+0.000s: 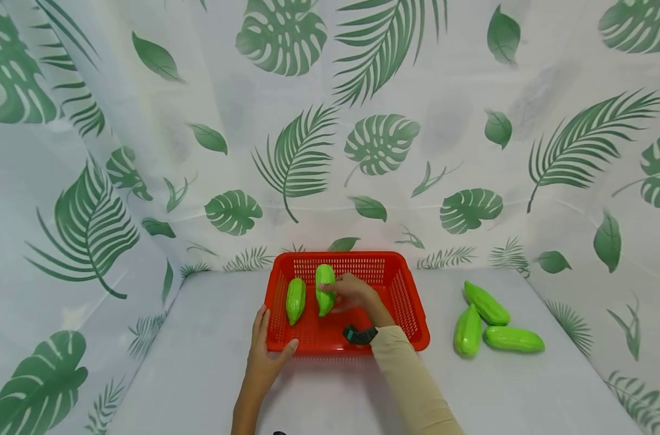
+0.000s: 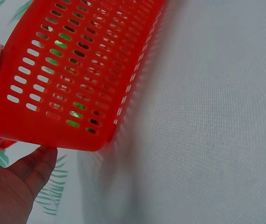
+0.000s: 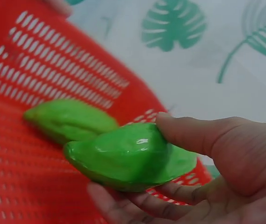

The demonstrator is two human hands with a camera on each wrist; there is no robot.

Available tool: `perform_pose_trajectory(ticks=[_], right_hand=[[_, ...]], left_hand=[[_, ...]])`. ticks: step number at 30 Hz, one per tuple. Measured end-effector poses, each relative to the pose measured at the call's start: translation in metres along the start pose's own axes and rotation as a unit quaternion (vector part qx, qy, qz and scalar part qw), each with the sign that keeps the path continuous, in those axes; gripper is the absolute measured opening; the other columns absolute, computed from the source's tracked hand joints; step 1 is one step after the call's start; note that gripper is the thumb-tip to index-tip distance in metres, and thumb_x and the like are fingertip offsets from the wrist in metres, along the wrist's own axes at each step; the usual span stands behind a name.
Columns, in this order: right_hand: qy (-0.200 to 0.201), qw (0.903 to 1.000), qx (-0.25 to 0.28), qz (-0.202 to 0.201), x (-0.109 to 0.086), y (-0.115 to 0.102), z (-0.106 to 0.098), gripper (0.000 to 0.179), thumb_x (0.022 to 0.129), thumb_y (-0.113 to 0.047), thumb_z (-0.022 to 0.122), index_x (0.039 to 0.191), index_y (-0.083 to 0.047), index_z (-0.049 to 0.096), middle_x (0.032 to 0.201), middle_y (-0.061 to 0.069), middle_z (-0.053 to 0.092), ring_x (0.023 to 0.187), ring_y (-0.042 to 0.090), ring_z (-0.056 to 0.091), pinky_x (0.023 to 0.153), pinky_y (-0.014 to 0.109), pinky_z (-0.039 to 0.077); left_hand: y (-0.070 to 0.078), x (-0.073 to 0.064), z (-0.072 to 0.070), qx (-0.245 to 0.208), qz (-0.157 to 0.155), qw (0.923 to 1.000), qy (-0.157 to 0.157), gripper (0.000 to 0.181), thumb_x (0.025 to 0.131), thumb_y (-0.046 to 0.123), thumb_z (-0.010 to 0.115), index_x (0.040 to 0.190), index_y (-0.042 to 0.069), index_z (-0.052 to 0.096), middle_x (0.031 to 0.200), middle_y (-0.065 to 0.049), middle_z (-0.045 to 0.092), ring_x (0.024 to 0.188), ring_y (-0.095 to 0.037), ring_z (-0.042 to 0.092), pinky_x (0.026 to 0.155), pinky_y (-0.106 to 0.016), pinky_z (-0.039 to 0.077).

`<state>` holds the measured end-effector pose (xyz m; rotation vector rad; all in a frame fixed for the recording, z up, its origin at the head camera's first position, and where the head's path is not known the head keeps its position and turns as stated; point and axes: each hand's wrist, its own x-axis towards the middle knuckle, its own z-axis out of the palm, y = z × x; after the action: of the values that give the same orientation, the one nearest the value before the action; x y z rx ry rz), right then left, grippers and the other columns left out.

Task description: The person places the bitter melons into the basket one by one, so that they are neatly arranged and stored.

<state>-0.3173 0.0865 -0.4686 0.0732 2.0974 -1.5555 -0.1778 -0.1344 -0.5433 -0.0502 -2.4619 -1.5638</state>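
My right hand (image 1: 356, 291) holds a glossy green gourd (image 1: 325, 290) above the left half of the red basket (image 1: 423, 329). In the right wrist view, the thumb lies over the held gourd (image 3: 123, 156) and the fingers curl beneath it. Another green gourd (image 1: 295, 301) lies in the basket along its left side, its narrow end towards the front. My left hand (image 1: 265, 359) grips the basket's front left corner, thumb at the front rim and fingers along the left side. From the left wrist, bits of green show through slots in the basket wall (image 2: 72, 98).
Three more green gourds lie grouped on the white tabletop (image 1: 199, 362) right of the basket: a slanted gourd (image 1: 486, 303), an upright-lying gourd (image 1: 468, 331) and a sideways gourd (image 1: 514, 339). Leaf-patterned sheeting (image 1: 308, 229) rises behind the basket and at both sides.
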Motion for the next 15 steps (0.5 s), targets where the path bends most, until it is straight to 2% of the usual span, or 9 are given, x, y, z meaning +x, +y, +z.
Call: perform_pose_trajectory(ticks=[3,10,15], right_hand=[[-0.002,0.9990,-0.041,0.018,0.006,0.002,0.008,0.027,0.089,-0.030,0.072,0.090,-0.004,0.063,0.085,0.005,0.059,0.078,0.022,0.063,0.072,0.042,0.061],[0.002,0.9929,-0.087,0.081,0.020,0.007,0.019,0.035,0.089,-0.025,0.072,0.105,0.000,0.054,0.092,0.012,0.059,0.078,0.029,0.068,0.072,0.042,0.061],[0.008,0.9910,-0.106,0.082,0.023,0.006,0.025,0.035,0.090,-0.025,0.070,0.107,0.001,0.053,0.089,0.013,0.059,0.080,0.032,0.071,0.073,0.041,0.061]], left_hand=[[-0.002,0.000,0.000,-0.002,-0.006,1.0000,-0.005,0.097,0.083,0.048,0.073,0.157,0.016,0.019,0.164,0.006,0.010,0.151,-0.028,0.015,0.114,-0.056,0.029],[-0.002,0.001,0.001,-0.009,-0.004,1.0000,-0.002,0.094,0.084,0.037,0.075,0.157,0.015,0.019,0.164,0.005,0.011,0.152,-0.029,0.014,0.115,-0.055,0.027],[-0.002,0.001,0.001,-0.008,-0.007,0.9999,0.002,0.093,0.084,0.036,0.075,0.157,0.016,0.020,0.164,0.005,0.011,0.152,-0.029,0.014,0.115,-0.057,0.027]])
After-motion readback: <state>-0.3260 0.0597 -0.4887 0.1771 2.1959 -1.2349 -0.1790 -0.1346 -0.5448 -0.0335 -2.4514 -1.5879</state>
